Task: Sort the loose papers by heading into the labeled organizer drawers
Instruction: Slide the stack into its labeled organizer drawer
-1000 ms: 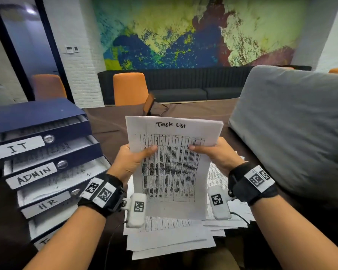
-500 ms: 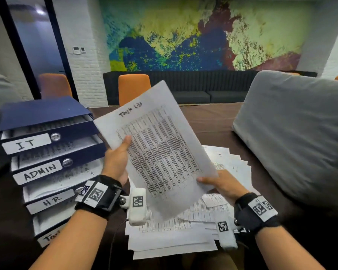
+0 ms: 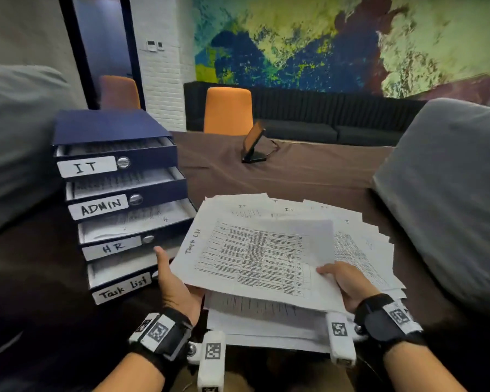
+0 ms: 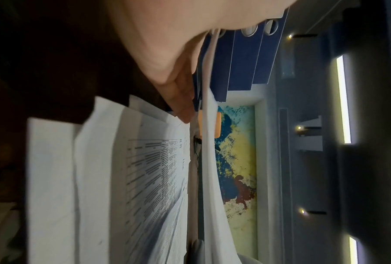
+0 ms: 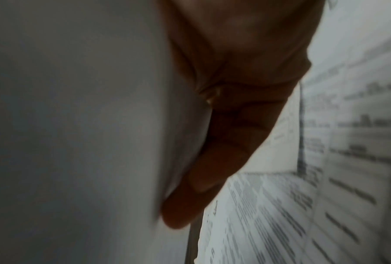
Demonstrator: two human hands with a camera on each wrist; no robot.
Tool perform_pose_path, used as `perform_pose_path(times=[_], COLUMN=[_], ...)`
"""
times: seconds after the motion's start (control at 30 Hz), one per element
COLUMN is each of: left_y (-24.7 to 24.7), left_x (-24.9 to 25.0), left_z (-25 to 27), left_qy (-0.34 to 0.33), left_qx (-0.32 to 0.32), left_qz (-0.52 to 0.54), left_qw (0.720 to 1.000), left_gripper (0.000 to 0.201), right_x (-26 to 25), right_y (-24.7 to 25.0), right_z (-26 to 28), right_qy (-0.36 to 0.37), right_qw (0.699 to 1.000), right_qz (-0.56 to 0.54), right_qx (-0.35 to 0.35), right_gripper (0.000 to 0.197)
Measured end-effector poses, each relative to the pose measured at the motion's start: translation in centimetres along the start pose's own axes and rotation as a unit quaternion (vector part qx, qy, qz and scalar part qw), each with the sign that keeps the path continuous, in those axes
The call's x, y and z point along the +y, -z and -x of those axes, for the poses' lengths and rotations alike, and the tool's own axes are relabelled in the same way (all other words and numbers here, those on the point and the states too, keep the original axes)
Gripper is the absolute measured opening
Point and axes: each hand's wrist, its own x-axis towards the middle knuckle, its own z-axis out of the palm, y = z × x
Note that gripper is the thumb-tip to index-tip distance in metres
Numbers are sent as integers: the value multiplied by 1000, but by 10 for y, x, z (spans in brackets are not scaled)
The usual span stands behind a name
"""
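Both hands grip a sheet headed "Task List" point(image 3: 262, 261), the left hand point(image 3: 176, 290) pinching its near left edge and the right hand point(image 3: 347, 284) its near right corner, above the pile of loose papers point(image 3: 359, 236). Just left stands the blue organizer point(image 3: 108, 128), its four drawers pulled out; the bottom drawer point(image 3: 122, 288), labeled "Task List", is beside the left thumb. A small screen point(image 3: 253, 144) and grey cushion point(image 3: 450, 193) sit on the brown table point(image 3: 309, 174).
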Motion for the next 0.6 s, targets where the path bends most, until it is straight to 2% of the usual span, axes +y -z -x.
perform_pose_path(times=[0.13,0.2,0.37,0.47,0.6], left_y=[18,18,18,24,29], left_x=[-5,-6,-4,0,1], left_z=[8,10,7,6,15], left_qy=[58,68,71,64,52], left_qx=[44,29,23,31,-12], left_qz=[12,29,52,46,44], left_qw=[997,997,996,996,998], left_gripper=[105,106,107,107,104], right_x=[-17,-24,-34,-41,-52], right_y=[23,26,18,7,-10], right_z=[12,20,25,18,12], right_qy=[5,17,20,24,13], right_qw=[997,994,995,991,986], right_qz=[69,89,90,128,166], right_qx=[40,54,36,28,14], right_gripper=[8,6,9,11,8])
